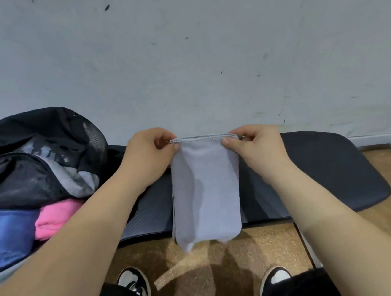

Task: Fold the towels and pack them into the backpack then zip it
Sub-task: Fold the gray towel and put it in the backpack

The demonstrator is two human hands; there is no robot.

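Mat: dark, lying on the floor against the wall.
Backpack: black, open, at the mat's left end; soft and slack, so its mouth likely needs holding apart for packing.
Folded towels: blue and pink, just in front of the backpack.
Grey towel: hangs doubled above the mat's middle (light, limp, not slippery by the look); best taken at the stitched top corners.
Left hand and right hand: each grip pinched closed on a top corner.
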